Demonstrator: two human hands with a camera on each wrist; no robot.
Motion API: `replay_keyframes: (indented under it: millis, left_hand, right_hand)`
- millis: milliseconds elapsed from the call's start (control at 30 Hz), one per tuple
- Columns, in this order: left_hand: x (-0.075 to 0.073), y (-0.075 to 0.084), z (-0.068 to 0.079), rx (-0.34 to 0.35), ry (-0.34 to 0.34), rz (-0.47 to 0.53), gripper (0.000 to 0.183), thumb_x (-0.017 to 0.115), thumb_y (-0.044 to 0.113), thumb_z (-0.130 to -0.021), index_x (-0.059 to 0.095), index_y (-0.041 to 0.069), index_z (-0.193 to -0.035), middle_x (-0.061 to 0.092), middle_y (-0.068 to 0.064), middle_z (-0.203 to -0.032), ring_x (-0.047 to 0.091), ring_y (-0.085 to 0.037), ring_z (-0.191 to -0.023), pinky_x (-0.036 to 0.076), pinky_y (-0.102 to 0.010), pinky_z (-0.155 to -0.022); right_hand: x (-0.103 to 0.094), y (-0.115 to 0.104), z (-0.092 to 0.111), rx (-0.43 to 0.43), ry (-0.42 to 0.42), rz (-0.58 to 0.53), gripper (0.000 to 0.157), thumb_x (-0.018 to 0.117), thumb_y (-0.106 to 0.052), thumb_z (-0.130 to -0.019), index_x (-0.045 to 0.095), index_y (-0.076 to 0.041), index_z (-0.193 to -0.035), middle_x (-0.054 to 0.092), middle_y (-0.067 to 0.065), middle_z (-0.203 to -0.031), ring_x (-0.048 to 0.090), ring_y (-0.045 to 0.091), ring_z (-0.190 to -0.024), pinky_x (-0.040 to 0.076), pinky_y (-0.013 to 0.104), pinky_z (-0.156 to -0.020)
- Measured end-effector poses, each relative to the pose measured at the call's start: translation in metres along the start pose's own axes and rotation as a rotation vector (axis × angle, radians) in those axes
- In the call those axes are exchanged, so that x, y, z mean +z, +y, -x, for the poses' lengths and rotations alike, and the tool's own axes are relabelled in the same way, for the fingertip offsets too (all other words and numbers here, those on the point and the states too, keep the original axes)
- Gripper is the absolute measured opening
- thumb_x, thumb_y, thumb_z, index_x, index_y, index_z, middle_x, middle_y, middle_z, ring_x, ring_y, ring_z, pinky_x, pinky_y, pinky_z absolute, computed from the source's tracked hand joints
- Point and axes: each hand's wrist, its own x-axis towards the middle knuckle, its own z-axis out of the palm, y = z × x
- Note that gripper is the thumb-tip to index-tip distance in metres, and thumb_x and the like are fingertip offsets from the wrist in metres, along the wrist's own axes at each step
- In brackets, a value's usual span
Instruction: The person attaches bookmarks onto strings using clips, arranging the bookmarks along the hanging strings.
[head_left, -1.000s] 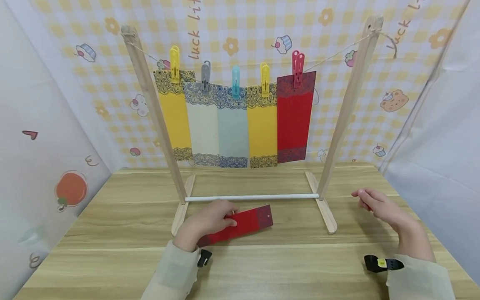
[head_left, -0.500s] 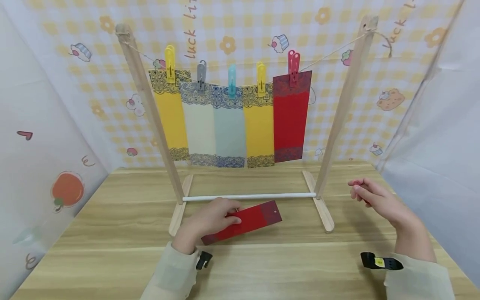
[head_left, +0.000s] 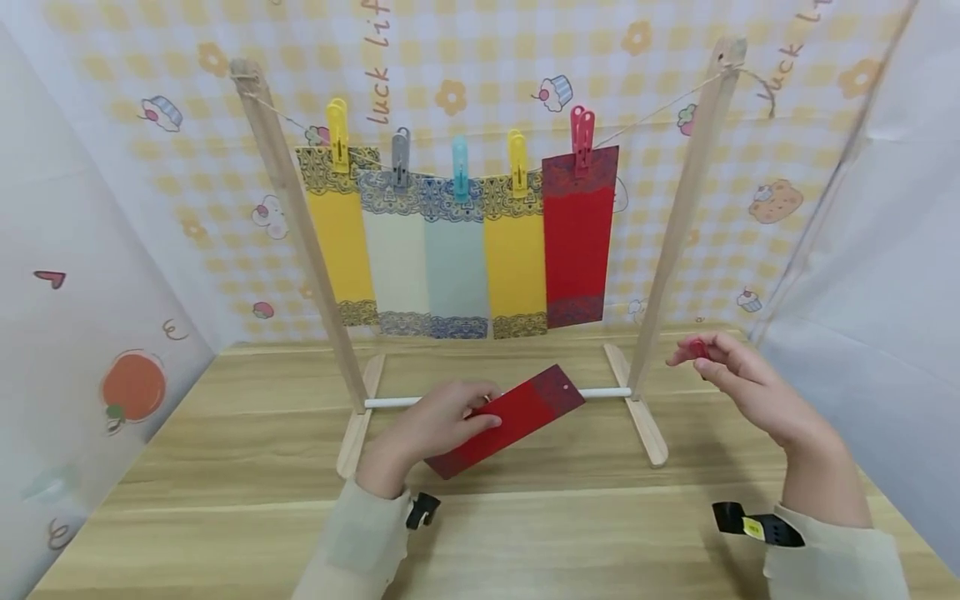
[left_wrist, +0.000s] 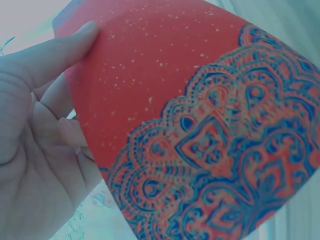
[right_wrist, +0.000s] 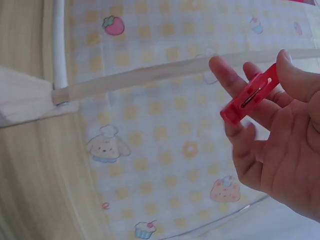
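Note:
My left hand (head_left: 450,419) pinches a red bookmark card (head_left: 517,419) by its long edge, thumb in front and fingers behind. The card is tilted above the table, its right end higher, with a small hole there. A blue lace-like pattern covers that end in the left wrist view. To the right of the stand, my right hand (head_left: 761,396) holds a small red clothespin (right_wrist: 250,95) between thumb and fingers. Ahead of both hands, several cards hang from a string, among them a red card (head_left: 577,242) at the right under a pink-red clothespin (head_left: 582,140).
A wooden stand has a left post (head_left: 300,225), a right post (head_left: 686,217) and a white crossbar (head_left: 607,392). Yellow (head_left: 516,267), cream (head_left: 397,267) and pale blue (head_left: 457,267) cards hang between the posts. Behind is a checked cloth (head_left: 465,50); below, a wood-grain table (head_left: 562,542).
My left hand has lifted the red card up and to the right, tilting it more steeply. The right hand has risen and moved left, and the red clothespin in it now shows clearly.

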Motion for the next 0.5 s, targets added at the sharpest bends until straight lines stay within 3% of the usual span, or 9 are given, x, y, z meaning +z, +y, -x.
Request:
replay_keyframes:
  millis: [233, 433, 500]
  left_hand:
    - [-0.004, 0.012, -0.014, 0.030, 0.031, 0.008, 0.017, 0.067, 0.015, -0.095, 0.067, 0.013, -0.112, 0.074, -0.002, -0.105, 0.068, -0.013, -0.090, 0.054, -0.030, -0.083]
    - [-0.010, 0.019, -0.025, 0.093, 0.077, -0.005, 0.024, 0.068, 0.015, -0.095, 0.068, 0.010, -0.118, 0.074, -0.004, -0.106, 0.069, -0.014, -0.089, 0.055, -0.027, -0.082]
    - [-0.012, 0.022, -0.028, 0.102, 0.085, 0.002, 0.026, 0.068, 0.015, -0.094, 0.068, 0.009, -0.120, 0.074, -0.005, -0.109, 0.069, -0.014, -0.090, 0.056, -0.027, -0.081]
  right_hand:
    - [0.002, -0.017, -0.009, -0.048, 0.005, -0.004, 0.026, 0.035, -0.010, -0.108, 0.049, -0.004, -0.129, 0.062, -0.003, -0.117, 0.050, -0.001, -0.116, 0.036, 0.010, -0.090]
    - [0.003, -0.025, -0.022, -0.049, 0.056, -0.022, 0.026, 0.039, -0.009, -0.107, 0.051, -0.009, -0.130, 0.064, -0.010, -0.109, 0.056, 0.006, -0.094, 0.038, 0.024, -0.075]
    - [0.002, -0.029, -0.026, -0.033, 0.077, 0.003, 0.026, 0.042, -0.010, -0.107, 0.053, -0.009, -0.130, 0.065, -0.012, -0.105, 0.060, 0.005, -0.090, 0.040, 0.023, -0.075]
